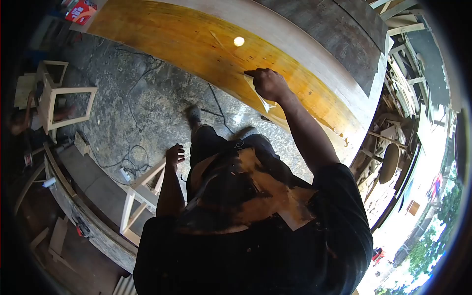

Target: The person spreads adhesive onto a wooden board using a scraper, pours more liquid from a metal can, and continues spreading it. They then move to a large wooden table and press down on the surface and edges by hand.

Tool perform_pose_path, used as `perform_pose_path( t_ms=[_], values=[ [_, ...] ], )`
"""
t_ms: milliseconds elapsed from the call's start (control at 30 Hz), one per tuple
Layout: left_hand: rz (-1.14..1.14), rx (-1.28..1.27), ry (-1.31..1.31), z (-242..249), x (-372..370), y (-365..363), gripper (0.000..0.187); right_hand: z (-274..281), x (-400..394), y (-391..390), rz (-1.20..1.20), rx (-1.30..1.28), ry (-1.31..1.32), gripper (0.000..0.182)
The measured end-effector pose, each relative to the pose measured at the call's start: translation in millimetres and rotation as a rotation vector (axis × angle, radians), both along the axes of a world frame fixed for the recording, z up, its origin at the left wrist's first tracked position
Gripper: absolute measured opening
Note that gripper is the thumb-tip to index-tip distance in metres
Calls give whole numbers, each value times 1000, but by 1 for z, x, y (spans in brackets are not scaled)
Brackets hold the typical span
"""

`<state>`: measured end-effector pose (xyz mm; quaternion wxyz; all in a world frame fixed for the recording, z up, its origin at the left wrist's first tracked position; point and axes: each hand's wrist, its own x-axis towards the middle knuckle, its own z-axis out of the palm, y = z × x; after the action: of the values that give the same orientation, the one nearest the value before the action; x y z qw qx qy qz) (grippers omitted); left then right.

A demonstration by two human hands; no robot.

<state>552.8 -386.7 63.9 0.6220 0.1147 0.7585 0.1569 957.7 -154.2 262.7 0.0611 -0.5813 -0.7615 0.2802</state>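
Yellow-stained board (191, 42): lies flat from 11 round to 3 o'clock of my view, beyond my feet. Long axis runs roughly 10 to 4 o'clock; near edge bows in the lens. On it, a pale, narrow strip (266, 104) slants about 11 to 5 o'clock, its upper end just under my right hand (268, 84). Round white spot (239, 41) at 12 o'clock on the board; patch of light or object, cannot tell.

Right hand: at 1 o'clock, over the board, fingers curled in. Something dark and narrow projects from it toward 10 o'clock; finger or tool, cannot tell, so grip undetermined. Left hand (175, 155): at 9 o'clock, apart from the board, fingers loosely spread, holding nothing visible.

Container: red package (81, 12) at the board's 10 o'clock end. Contents hidden. Label: large white figures, apparently "168"; smaller lettering above them too small to read.

Past the board's far edge, a pale band (300, 32), then a dark sheet (339, 37) between 1 and 2 o'clock. Scrap wood (391, 157) piled at 3 o'clock. Floor side: wooden frame (69, 91) between 9 and 10 o'clock; second wooden frame (129, 211) at 8 o'clock, near a white socket block (125, 174). Dark cable (219, 105) on the mottled floor (113, 73), beside my shoes (194, 115). My dark shirt (246, 265) bears brown patches.
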Motion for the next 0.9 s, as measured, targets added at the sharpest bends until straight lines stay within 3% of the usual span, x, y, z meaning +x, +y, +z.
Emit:
perform_pose_path(
  t_ms=[133, 267, 300, 367, 467, 500, 567, 600, 633, 700, 767, 900],
  values=[
    [-89, 82, -31, 4, -57, 58, 43, -27, -46, 45, 67, 194, -102, 43],
    [-103, 171, 9, 15, -137, 136, 40, -40, -87, 55, -95, 135, -126, 43],
    [-41, 198, 25, 13, -158, 150, 38, -53, -97, 38, -146, 33, -111, 43],
    [-11, 209, 41, 6, -197, 171, 38, -95, -119, -34, -182, 385, -204, 43],
    [-87, 149, 46, -6, -236, 191, 37, -55, -139, -84, -242, 172, -142, 38],
    [-138, 94, 59, -9, -240, 201, 36, -39, -139, -78, -277, 167, -157, 38],
    [-215, 32, 59, -18, -237, 223, 35, -23, -131, -60, -567, 196, -145, 37],
    [-242, 32, 24, -22, -233, 232, 35, -29, -130, -53, -605, 297, -206, 38],
    [-264, 30, -9, -24, -227, 240, 34, -49, -130, -58, -624, 157, -250, 39],
    [-311, 81, -24, -20, -204, 262, 34, -87, -149, -88, -521, 278, -349, 40],
    [-367, 112, -43, -19, -175, 286, 33, -72, -152, -92, -499, 188, -281, 40],
    [-403, 162, -119, -9, -136, 295, 33, -44, -139, -67, -751, 170, -175, 41]
  ],
)
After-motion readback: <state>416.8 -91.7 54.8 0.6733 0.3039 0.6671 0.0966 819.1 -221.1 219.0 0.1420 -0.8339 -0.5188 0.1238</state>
